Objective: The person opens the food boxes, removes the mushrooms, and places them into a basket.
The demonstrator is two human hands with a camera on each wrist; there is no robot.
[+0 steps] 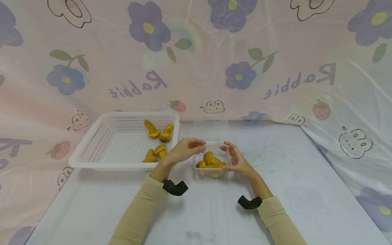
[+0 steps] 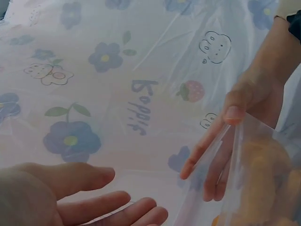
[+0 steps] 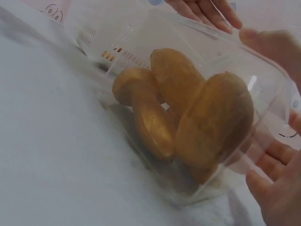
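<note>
Two hands flank a clear box of yellow-brown pieces, and a light box can easily slide or tip.

Head view: the left hand (image 1: pixel 186 148) and right hand (image 1: pixel 237 160) stand either side of the clear plastic box (image 1: pixel 212 162) on the table (image 1: pixel 306 190), fingers loosely extended, its hinged lid (image 1: pixel 211 130) upright behind; the white basket (image 1: pixel 122 143) with more pieces (image 1: pixel 156 141) sits just to the left. An uneven push could skate the box toward the basket. Left wrist view: left hand (image 2: pixel 70 197) is open and holds nothing, while the other hand's fingertips touch the transparent wall. Right wrist view: the pieces (image 3: pixel 188 117) lie piled against one wall, the right hand's fingers (image 3: pixel 273 188) straight beside it; I judge that the lopsided load could tip the box.
</note>
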